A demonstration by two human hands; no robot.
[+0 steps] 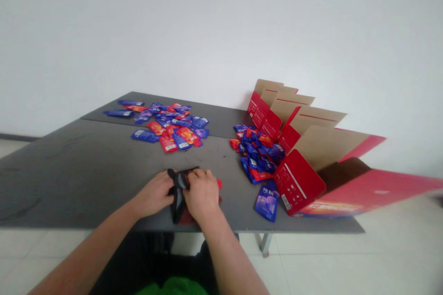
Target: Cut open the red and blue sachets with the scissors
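Gripped between left hand (154,194) and right hand (202,195), perhaps a dark pouch (179,200).

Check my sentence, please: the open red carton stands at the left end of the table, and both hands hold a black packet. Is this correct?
Not correct: the open red carton is at the right end of the table, not the left end, as the head view shows. The left hand and right hand do hold the black packet.

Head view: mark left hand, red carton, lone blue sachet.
left hand (153,195), head view, back of the hand
red carton (296,182), head view, near red flap
blue sachet (267,203), head view, middle of front face
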